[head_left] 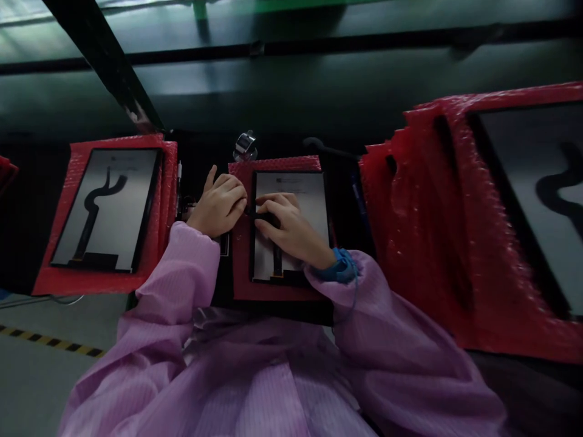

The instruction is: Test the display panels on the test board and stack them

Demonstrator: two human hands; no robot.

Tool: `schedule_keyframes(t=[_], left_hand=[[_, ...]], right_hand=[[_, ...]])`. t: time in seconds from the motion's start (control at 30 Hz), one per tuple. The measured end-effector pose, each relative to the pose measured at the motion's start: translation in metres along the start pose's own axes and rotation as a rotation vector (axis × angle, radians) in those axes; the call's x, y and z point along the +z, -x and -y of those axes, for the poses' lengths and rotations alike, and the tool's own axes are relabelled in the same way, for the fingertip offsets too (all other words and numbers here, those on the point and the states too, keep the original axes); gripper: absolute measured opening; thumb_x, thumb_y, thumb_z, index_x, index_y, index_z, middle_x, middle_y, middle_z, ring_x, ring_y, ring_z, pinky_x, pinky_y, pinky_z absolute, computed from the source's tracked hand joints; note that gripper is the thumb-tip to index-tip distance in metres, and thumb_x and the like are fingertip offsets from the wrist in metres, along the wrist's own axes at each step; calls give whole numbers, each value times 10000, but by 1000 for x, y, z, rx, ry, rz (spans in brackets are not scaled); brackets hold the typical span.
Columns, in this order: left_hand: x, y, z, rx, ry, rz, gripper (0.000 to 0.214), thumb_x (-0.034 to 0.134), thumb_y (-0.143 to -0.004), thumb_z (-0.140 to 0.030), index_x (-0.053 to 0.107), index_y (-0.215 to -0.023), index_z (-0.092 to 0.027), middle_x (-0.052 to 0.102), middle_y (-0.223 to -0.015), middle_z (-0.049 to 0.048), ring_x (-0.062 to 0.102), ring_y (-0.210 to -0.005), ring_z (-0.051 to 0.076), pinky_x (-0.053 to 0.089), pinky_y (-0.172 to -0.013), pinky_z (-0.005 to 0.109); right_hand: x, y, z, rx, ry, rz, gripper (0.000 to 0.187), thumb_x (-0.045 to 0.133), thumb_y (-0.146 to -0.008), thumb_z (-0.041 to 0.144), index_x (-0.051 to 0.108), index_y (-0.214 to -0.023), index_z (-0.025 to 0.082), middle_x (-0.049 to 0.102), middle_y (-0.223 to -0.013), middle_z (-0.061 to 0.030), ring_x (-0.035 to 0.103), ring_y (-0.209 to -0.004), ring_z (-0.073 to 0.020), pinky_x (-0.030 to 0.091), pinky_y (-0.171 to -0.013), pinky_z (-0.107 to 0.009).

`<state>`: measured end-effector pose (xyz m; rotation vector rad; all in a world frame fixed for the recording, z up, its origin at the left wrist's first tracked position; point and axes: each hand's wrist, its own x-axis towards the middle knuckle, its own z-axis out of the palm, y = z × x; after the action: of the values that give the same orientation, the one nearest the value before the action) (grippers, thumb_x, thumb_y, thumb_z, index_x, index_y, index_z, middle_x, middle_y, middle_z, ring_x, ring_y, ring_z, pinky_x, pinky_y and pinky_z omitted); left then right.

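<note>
A flat display panel (314, 188) with a grey back and dark edges lies in front of me on a sheet of red bubble wrap (241, 267). From its lower edge a black flex cable (277, 261) runs up under my right hand (291, 227). The fingers of that hand pinch a dark end of the cable above the panel's left edge. Close by on the left, my left hand (221, 203) has its fingertips drawn together at the same dark end. Whatever sits between those fingertips is hidden. A blue wrist strap (339, 266) circles my right wrist.
To the left, another display panel (121, 212) rests on red bubble wrap (169, 200). A tall stack of red bubble-wrap sheets (423, 243) stands at right, bearing a further panel (514, 152). Behind the middle panel is a small shiny metal object (246, 142).
</note>
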<state>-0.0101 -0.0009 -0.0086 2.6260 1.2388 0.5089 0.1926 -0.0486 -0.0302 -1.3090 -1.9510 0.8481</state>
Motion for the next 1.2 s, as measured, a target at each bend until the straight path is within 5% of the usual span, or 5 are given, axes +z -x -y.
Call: schedule_keyframes(t=[0.73,0.87,1.0,1.1,1.2], left_hand=[[0,1,-13,-37,-28,-20,270,439,-999,-227,661,-852,-183,751,-884,47,682,-952,240,301,-1129,600],[0,2,-3,-127,-33,-209,251,440,-1024,-261,671,-937,-214,751,-1033,60,665,-1076,248,324,-1163,565],[-3,6,4,-249,-117,-551,303,369,-1085,-337,619,-1220,-232,635,-1356,97,488,-1386,259,355,-1164,557],[-8,10,-7,-225,-188,-588,366,324,-1107,-387,565,-1321,-215,573,-1417,82,285,-1536,250,268,-1218,601],[-8,14,-30,-181,-157,-645,346,367,-1083,-402,608,-1241,-210,602,-1358,107,405,-1455,263,372,-1169,552]], right_hand=[[15,-19,6,64,1,-49,176,573,-953,313,663,-819,243,707,-1133,-53,516,-1113,-270,385,-1057,-498],[-8,-18,2,48,-176,14,259,513,-982,367,645,-804,233,701,-1109,-58,577,-1108,-240,426,-1061,-460],[-49,-7,-17,256,-131,-303,162,501,-973,357,621,-940,253,666,-1096,-72,604,-1098,-245,445,-1079,-468],[-67,4,-35,442,190,-537,108,565,-859,162,537,-924,243,626,-1170,-135,503,-1289,-321,268,-1224,-557],[-68,9,-46,541,238,-559,203,540,-797,72,423,-818,237,601,-1170,-193,453,-1352,-379,236,-1221,-599]])
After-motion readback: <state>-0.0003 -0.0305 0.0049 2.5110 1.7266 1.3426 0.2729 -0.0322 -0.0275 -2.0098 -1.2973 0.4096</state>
